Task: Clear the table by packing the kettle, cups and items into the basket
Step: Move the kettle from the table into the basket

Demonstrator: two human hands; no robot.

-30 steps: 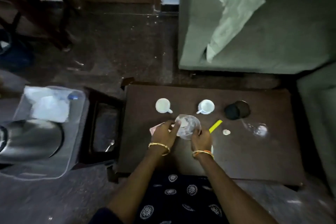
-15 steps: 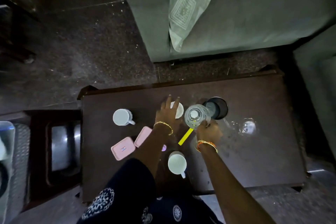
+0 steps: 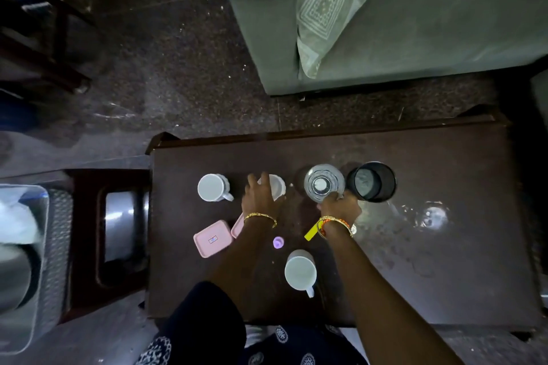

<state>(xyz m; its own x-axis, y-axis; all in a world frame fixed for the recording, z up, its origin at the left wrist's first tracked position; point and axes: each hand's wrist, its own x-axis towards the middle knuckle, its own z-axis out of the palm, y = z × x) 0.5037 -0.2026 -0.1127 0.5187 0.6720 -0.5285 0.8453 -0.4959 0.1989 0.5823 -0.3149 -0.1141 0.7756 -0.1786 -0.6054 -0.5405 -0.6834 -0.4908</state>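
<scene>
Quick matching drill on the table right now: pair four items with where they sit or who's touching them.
Things:
1. clear glass jar
2. black cup
3. pink lid
4. yellow strip

Places:
A. far right of the back row, untouched
B. partly hidden under the right wrist
C. right hand at its near rim
D. flat, near the table's left edge

Pairs: 1-C, 2-A, 3-D, 4-B

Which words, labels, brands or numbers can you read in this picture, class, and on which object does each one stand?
No text is readable.
Pink lid: a small label at its centre, too small and blurred to read.
Yellow tag: no print can be made out.
White cups, glass, black container: no marking shows.
</scene>
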